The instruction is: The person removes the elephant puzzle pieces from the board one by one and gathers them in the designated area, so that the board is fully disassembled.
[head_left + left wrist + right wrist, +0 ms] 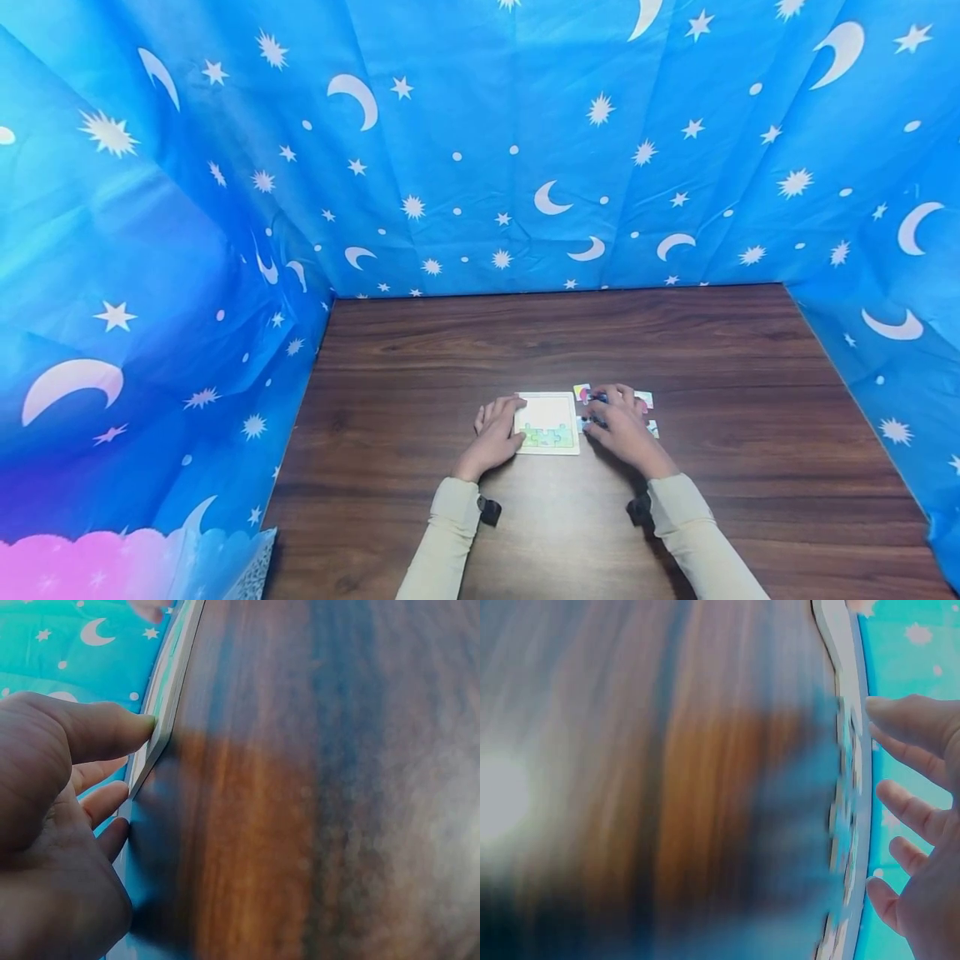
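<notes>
A puzzle board with a pale frame (547,395) lies flat on the table. Joined green pieces (545,437) fill its near part; the rest of its inside looks white. At the board's left side, my left hand (495,435) holds the edge, thumb by the near corner and a finger at the far corner. In the left wrist view the thumb (112,731) touches the board's rim. To the right, my right hand (621,423) hovers over loose puzzle pieces (643,400), partly covering them. Its fingers (911,806) are spread and apart from the pieces in the right wrist view.
The dark wooden table (420,358) extends around the board on every side. Blue cloth (480,150) with moons and stars hangs behind it and along both sides. A pink and blue scalloped cloth edge (112,567) shows at the near left.
</notes>
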The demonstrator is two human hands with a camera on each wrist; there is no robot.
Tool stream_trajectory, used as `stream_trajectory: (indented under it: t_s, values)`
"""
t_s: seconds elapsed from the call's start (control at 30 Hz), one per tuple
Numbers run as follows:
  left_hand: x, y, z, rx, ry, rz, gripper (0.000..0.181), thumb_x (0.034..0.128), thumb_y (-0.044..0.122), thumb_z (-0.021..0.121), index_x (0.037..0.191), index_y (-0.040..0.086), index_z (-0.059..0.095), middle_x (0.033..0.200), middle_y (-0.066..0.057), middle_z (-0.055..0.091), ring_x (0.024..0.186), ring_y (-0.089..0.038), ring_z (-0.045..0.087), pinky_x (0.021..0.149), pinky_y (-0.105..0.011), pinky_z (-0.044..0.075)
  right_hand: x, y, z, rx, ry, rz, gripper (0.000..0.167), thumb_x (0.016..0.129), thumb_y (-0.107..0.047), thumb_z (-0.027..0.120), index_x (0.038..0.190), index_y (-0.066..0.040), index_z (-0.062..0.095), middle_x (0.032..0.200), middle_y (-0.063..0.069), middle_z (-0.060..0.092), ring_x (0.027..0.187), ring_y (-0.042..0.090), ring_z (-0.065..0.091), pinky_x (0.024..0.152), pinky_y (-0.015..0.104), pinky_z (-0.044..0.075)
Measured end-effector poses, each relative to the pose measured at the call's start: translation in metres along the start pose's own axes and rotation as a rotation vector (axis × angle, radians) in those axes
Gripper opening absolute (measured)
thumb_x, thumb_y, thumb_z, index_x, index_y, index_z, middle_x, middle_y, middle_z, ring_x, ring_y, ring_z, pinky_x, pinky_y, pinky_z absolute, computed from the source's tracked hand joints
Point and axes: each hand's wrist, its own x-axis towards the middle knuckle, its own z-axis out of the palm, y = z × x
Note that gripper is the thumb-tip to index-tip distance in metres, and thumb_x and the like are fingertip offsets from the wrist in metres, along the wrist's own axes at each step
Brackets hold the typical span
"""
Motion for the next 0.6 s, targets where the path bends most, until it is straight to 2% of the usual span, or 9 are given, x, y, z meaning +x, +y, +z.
stream_trajectory:
  t_s: [0.2, 0.43, 0.6]
  values:
    - [0.002, 0.0, 0.004, 0.005, -0.011, -0.012, 0.053, 0.0943, 0.009, 0.062, 0.145, 0.01, 0.046, 0.156, -0.011, 0.035, 0.144, -0.032, 0.025, 0.115, -0.063, 0.003, 0.005, -0.013, 0.007, 0.001, -0.045, -0.042, 0.017, 0.08, -0.015, 0.083, 0.093, -0.011, 0.074, 0.127, 0.023, 0.055, 0.125, 0.053, 0.035, 0.092, 0.071, 0.029]
    - [0.003, 0.002, 0.004, 0.044, -0.006, -0.025, 0.049, 0.0973, 0.011, 0.059, 0.145, 0.011, 0.046, 0.155, -0.01, 0.034, 0.144, -0.033, 0.024, 0.115, -0.064, 0.003, 0.005, -0.019, 0.008, 0.012, -0.078, -0.026, 0.029, 0.068, -0.016, 0.088, 0.092, -0.011, 0.074, 0.128, 0.022, 0.055, 0.126, 0.052, 0.035, 0.092, 0.068, 0.029]
    - [0.004, 0.004, 0.004, 0.063, 0.001, -0.027, 0.049, 0.0979, 0.011, 0.058, 0.145, 0.01, 0.046, 0.154, -0.011, 0.034, 0.144, -0.035, 0.024, 0.114, -0.065, 0.004, 0.003, -0.016, 0.008, -0.008, -0.1, -0.021, 0.031, 0.066, -0.017, 0.089, 0.093, -0.011, 0.074, 0.129, 0.02, 0.055, 0.126, 0.051, 0.035, 0.095, 0.068, 0.028]
